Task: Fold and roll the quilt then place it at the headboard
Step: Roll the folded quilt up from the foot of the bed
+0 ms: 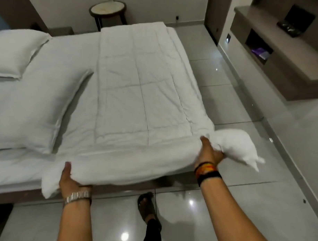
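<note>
Soft, bulky, light-looking quilt folded lengthwise on bed, near end rolled at 6 o'clock, left hand and right hand grasping roll; best gripped near both ends.

left hand gripping, thumb up | right hand gripping

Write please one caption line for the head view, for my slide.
Both hands, left and right, grip the rolled near edge of a folded quilt on the bed.
</note>
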The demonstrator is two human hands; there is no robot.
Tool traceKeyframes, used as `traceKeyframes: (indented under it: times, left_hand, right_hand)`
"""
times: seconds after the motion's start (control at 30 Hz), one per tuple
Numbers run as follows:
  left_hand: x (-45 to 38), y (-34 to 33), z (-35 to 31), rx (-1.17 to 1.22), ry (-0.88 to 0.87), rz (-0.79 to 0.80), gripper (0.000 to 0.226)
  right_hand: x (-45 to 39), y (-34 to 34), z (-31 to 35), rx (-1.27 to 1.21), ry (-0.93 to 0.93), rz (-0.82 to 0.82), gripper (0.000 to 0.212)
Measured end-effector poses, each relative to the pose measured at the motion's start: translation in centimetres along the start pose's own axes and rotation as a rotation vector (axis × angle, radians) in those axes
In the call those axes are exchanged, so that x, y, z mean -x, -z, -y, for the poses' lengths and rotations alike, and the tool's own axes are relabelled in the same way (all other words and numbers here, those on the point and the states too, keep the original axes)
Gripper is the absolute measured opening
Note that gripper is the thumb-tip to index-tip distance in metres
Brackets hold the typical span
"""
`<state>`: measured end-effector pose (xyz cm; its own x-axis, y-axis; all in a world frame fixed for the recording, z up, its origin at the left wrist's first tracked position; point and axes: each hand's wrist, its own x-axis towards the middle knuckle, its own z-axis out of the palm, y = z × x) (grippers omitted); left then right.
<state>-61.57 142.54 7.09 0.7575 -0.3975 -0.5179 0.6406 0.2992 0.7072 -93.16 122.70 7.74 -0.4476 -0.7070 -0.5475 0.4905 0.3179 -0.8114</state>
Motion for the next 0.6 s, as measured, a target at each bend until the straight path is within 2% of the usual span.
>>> traceKeyframes:
  times: [0.07, 0.13, 0.2, 0.23, 0.27, 0.33, 0.4, 0.43, 0.5, 0.53, 0.6]
  left_hand:
    - [-3.6, -3.8, -1.4, 0.012, 0.000, 0.000, 0.056]
    - [-8.4, -7.4, -2.2, 0.052, -0.007, 0.017, 0.048]
    - [-13.1, -11.0, -2.3, 0.068, 0.029, 0.082, 0.041]
    - [-14.6, -12.3, -2.0, 0.027, 0.048, 0.080, 0.045]
    - [-16.1, -13.3, -1.6, -0.039, 0.080, 0.063, 0.053]
    - [-17.8, -13.6, 0.3, -0.203, 0.122, 0.033, 0.065]
    - [-18.4, -12.3, 3.8, -0.396, 0.133, -0.163, 0.074]
    - [-18.4, -11.4, 5.7, -0.482, 0.174, -0.312, 0.088]
    - [-17.8, -9.7, 8.8, -0.636, 0.330, -0.460, 0.112]
    - [-17.3, -9.4, 9.8, -0.689, 0.396, -0.460, 0.118]
    - [-17.6, -9.6, 11.2, -0.488, 0.455, -0.499, 0.125]
  right_hand:
    - [-1.6, -6.1, 1.4, 0.084, 0.026, 0.111, 0.045]
    - [-3.9, -11.5, 2.8, 0.192, -0.073, 0.281, 0.067]
    - [-6.3, -15.3, 3.4, 0.271, -0.174, 0.456, 0.063]
    - [-7.4, -16.0, 3.2, 0.326, -0.198, 0.493, 0.058]
    - [-8.5, -16.4, 2.7, 0.381, -0.192, 0.477, 0.053]
    - [-10.1, -15.1, 0.4, 0.394, -0.082, 0.307, 0.044]
    - [-10.9, -12.1, -2.7, 0.409, 0.047, 0.042, 0.039]
    - [-11.2, -10.8, -4.2, 0.441, 0.074, -0.084, 0.045]
    - [-12.0, -8.9, -6.4, 0.428, -0.060, -0.273, 0.081]
    - [-12.6, -8.3, -7.2, 0.369, -0.184, -0.271, 0.102]
    - [-14.0, -8.5, -7.8, 0.226, -0.319, -0.127, 0.121]
